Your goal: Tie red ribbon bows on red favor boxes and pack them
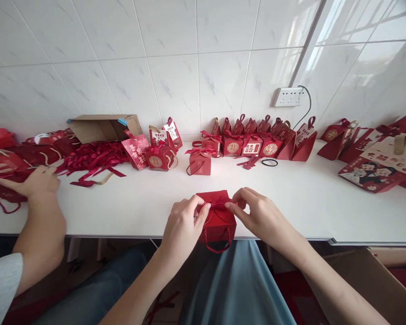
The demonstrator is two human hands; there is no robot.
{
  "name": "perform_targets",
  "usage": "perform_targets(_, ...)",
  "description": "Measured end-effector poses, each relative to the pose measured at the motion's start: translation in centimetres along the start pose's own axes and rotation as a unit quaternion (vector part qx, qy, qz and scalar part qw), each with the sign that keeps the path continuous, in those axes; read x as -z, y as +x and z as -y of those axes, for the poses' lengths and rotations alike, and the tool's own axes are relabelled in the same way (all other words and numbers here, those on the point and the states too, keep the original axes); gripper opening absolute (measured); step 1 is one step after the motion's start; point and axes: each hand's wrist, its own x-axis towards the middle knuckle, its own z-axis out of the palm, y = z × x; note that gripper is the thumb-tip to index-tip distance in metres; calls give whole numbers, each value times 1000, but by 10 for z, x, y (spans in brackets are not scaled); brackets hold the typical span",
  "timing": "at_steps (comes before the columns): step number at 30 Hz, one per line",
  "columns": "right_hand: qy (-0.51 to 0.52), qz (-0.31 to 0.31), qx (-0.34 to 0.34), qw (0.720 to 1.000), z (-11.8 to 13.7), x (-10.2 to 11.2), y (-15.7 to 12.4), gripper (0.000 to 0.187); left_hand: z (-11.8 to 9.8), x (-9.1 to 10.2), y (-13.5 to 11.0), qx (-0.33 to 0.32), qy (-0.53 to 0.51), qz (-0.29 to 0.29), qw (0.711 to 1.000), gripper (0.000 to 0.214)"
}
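Observation:
A red gift box (219, 220) stands at the table's front edge, its twisted red cord handle (218, 249) hanging down over the near side. Across its top runs a dark red ribbon (218, 204), gathered at the middle. My left hand (186, 219) pinches the ribbon's left part between thumb and forefinger. On the other side, my right hand (253, 208) pinches the ribbon's right part in the same way. Both hands are closed, low over the box lid. Whether the ribbon's middle is a finished knot is hard to make out.
Finished red boxes (232, 146) line the wall, with a smaller box (199, 162) before them. A ribbon pile (94, 158) and a cardboard box (101, 128) lie left. A co-worker's arm (43, 203) reaches in there. A black loop (269, 162) and picture boxes (372, 174) are rightward.

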Motion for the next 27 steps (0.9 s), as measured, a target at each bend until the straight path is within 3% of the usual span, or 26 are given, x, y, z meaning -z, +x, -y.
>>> perform_targets(3,15,12,-36,999,4,-7,-2,27,3,-3,-1,-17,-6,-17,1000,17)
perform_targets(8,59,20,-70,996,6,-17,-1,25,8,-8,-4,-26,-56,-19,998,13)
perform_targets(14,113,71,-75,988,5,-14,0,25,16,-11,-3,34,-144,20,989,14)
perform_targets(19,161,77,-83,980,3,-13,4,28,21,-15,-2,60,-192,6,980,17)
perform_targets(24,221,103,-136,960,-5,-14,10,33,25,-18,-3,87,-218,-2,972,21)
perform_targets(27,292,138,-161,932,-13,-16,13,35,26,-20,-3,122,-263,5,957,24)
